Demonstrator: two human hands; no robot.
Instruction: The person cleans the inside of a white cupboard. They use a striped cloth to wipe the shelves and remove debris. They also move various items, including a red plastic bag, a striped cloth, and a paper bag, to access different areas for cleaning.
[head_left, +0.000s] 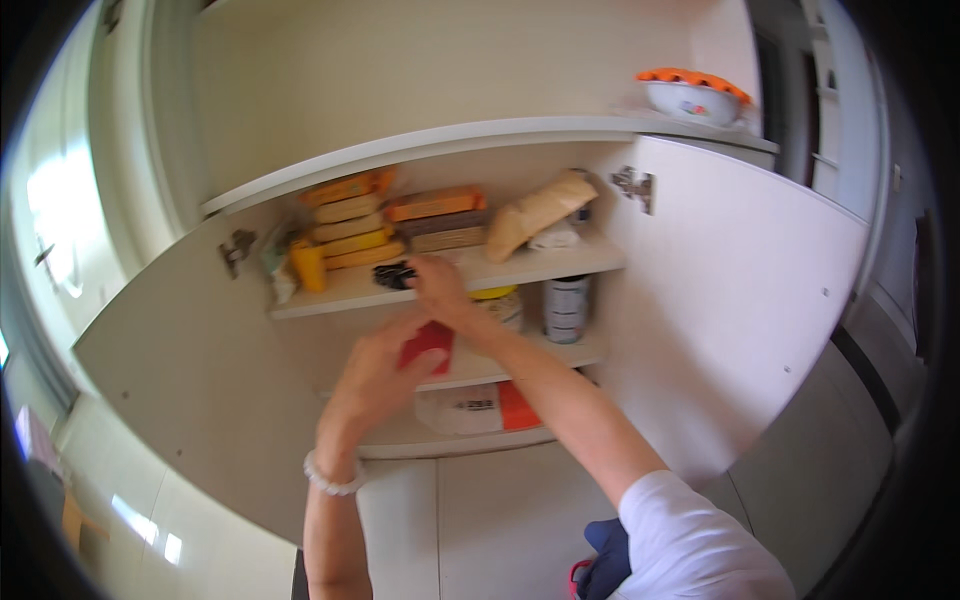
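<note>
Slightly blurred, my left hand (375, 367) holds a small red object (441, 346) in front of the middle shelf of a white cabinet. Its thumb lies across the red face, and the kind of object cannot be made out. Above it, my right hand (441, 289) reaches over the front of the upper shelf (352, 301). Its curled fingers are at the right end of a crumpled black bundle (391, 276), which lies at the shelf edge. Behind the bundle are stacked yellow packets (360, 240) and a stack of orange and brown packs (439, 217).
Both cabinet doors, left (202, 375) and right (727, 300), stand swung out. A tan paper bag (540, 217) leans on the upper shelf. Below are a yellow-lidded jar (501, 306), a can (565, 309) and a white-and-red bag (465, 410). A bowl (691, 103) sits on top.
</note>
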